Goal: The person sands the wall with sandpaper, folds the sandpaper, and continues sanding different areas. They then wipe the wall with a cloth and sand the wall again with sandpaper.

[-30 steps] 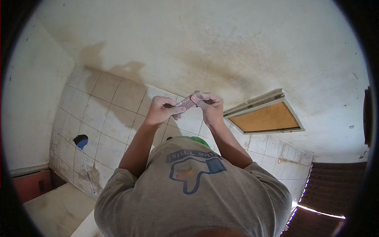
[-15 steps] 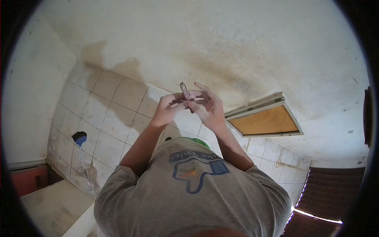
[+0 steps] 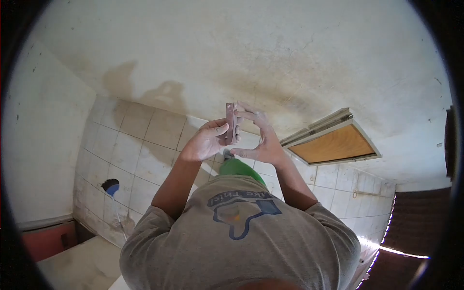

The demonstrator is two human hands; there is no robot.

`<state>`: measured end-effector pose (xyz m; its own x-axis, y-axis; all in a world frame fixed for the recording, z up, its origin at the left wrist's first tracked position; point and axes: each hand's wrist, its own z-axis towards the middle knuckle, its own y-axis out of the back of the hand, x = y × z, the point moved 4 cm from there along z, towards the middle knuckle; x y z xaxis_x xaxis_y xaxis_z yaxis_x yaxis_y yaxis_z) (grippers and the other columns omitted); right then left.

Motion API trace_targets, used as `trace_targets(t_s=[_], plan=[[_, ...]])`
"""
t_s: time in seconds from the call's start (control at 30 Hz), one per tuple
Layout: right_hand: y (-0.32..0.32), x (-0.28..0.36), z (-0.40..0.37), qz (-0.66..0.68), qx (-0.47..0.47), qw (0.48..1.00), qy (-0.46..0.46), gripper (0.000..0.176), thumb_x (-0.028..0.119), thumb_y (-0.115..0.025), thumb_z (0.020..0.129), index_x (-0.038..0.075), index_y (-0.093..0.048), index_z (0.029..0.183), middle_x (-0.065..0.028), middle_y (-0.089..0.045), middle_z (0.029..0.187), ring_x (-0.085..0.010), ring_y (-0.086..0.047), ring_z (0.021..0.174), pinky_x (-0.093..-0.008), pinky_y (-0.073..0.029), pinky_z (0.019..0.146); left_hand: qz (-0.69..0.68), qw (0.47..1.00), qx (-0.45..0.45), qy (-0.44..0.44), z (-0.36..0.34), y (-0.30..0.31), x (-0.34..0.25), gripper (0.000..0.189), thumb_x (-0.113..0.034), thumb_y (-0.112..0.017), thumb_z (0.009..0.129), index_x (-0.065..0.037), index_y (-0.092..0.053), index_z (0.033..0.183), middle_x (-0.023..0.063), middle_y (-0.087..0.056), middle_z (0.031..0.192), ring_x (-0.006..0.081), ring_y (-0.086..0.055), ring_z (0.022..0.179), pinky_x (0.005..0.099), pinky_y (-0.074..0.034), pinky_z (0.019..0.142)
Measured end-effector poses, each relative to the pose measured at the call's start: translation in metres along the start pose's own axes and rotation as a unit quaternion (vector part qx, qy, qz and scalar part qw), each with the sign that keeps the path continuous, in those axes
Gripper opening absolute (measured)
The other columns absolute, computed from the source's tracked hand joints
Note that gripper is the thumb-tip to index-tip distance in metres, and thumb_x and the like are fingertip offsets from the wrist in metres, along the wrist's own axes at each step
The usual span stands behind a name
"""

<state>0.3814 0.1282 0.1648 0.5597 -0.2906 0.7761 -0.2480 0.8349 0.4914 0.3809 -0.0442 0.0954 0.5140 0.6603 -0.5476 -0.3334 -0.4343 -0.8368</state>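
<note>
My left hand (image 3: 205, 142) grips a small flat pinkish-brown rectangular piece (image 3: 230, 123), held upright on its edge at chest height with the thumb pressed across it. My right hand (image 3: 261, 140) is beside it with fingers spread, and its fingertips touch the piece's upper right side. Below the hands a green object with a dark tip (image 3: 239, 169) pokes up from behind my grey shirt (image 3: 241, 232), which has a blue thumb print on it.
Behind the hands are a stained plaster surface and pale square tiles (image 3: 145, 145). A white-framed opening with an orange wooden panel (image 3: 336, 142) lies right. A blue brush head (image 3: 112, 186) on a thin handle leans at the left, above a reddish ledge (image 3: 46, 239).
The piece has been turned from lying across both hands to standing upright in my left hand. My right hand's fingers have opened out. The view has shifted slightly, and the green object now shows more.
</note>
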Motion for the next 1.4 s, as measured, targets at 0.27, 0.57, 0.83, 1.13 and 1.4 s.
trace_targets(t_s=[0.27, 0.57, 0.83, 1.13, 1.4], plan=[[0.01, -0.067, 0.027, 0.024, -0.085, 0.995, 0.051, 0.064, 0.025, -0.092, 0.06, 0.016, -0.071, 0.12, -0.0148, -0.049, 0.151, -0.0359, -0.05, 0.129, -0.048, -0.039, 0.106, 0.12, 0.989, -0.046, 0.071, 0.056, 0.011, -0.031, 0.035, -0.022, -0.058, 0.102, 0.004, -0.061, 0.125, 0.0107, -0.067, 0.108, 0.0238, -0.066, 0.101, 0.0369, -0.051, 0.089], [0.029, -0.11, 0.063, 0.001, -0.139, 0.989, 0.043, 0.057, 0.023, -0.09, 0.062, 0.011, -0.072, 0.114, -0.0164, -0.051, 0.15, -0.0337, -0.057, 0.12, -0.0459, -0.045, 0.1, 0.42, 0.891, -0.079, 0.155, 0.126, 0.01, -0.088, 0.028, -0.003, -0.064, 0.096, 0.005, -0.066, 0.122, 0.0083, -0.072, 0.108, 0.0139, -0.066, 0.098, 0.0309, -0.053, 0.09], [0.047, -0.119, 0.064, 0.133, -0.164, 0.971, -0.112, 0.055, 0.02, -0.091, 0.063, 0.011, -0.069, 0.112, -0.0154, -0.056, 0.146, -0.0289, -0.063, 0.116, -0.0394, -0.049, 0.093, 0.495, 0.844, -0.078, 0.19, 0.166, 0.004, -0.096, 0.028, 0.004, -0.068, 0.089, 0.008, -0.069, 0.116, 0.0107, -0.075, 0.101, 0.0156, -0.07, 0.087, 0.0306, -0.057, 0.081], [0.035, -0.109, 0.043, -0.102, -0.267, 0.956, -0.061, 0.071, 0.035, -0.087, 0.068, 0.016, -0.065, 0.133, -0.0147, -0.058, 0.143, -0.0335, -0.066, 0.108, -0.0433, -0.049, 0.092, 0.477, 0.846, -0.009, 0.238, 0.19, 0.008, -0.088, 0.023, 0.007, -0.065, 0.09, 0.007, -0.068, 0.112, 0.0145, -0.075, 0.1, 0.0194, -0.072, 0.085, 0.0323, -0.06, 0.078], [0.066, -0.099, 0.041, -0.146, -0.452, 0.878, -0.06, 0.069, 0.024, -0.091, 0.067, 0.011, -0.068, 0.131, -0.0195, -0.062, 0.138, -0.0296, -0.068, 0.108, -0.0404, -0.052, 0.087, 0.496, 0.849, 0.079, 0.165, 0.199, -0.006, -0.096, 0.017, -0.007, -0.062, 0.098, 0.002, -0.068, 0.111, 0.0116, -0.074, 0.095, 0.0161, -0.071, 0.081, 0.0294, -0.057, 0.072]])
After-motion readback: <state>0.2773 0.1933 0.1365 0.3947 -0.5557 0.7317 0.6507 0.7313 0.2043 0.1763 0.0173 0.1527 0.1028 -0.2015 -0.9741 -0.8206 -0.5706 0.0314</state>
